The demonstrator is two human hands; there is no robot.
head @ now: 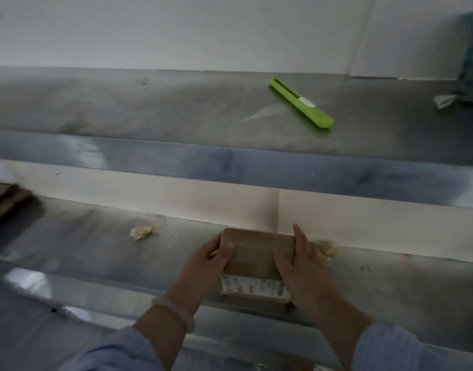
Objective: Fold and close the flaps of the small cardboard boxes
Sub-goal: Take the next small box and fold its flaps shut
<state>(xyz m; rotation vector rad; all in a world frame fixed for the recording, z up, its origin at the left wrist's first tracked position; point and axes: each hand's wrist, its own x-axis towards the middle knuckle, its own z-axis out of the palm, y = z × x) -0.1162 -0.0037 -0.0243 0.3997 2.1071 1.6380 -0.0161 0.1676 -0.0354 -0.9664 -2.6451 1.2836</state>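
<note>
A small brown cardboard box [256, 259] sits on the lower metal shelf [96, 250], its top flaps lying flat and a white printed label on its near side. My left hand [206, 266] grips the box's left side, thumb laid over the top. My right hand [301, 259] holds the right side, thumb on the top and fingers along the edge. The view is blurred.
A green utility knife [301, 103] lies on the upper metal shelf. Flat cardboard pieces [5, 200] rest at the far left. Crumpled yellowish scraps [141, 232] lie left of the box, another scrap [325, 250] just right of it. A teal object [471, 62] stands top right.
</note>
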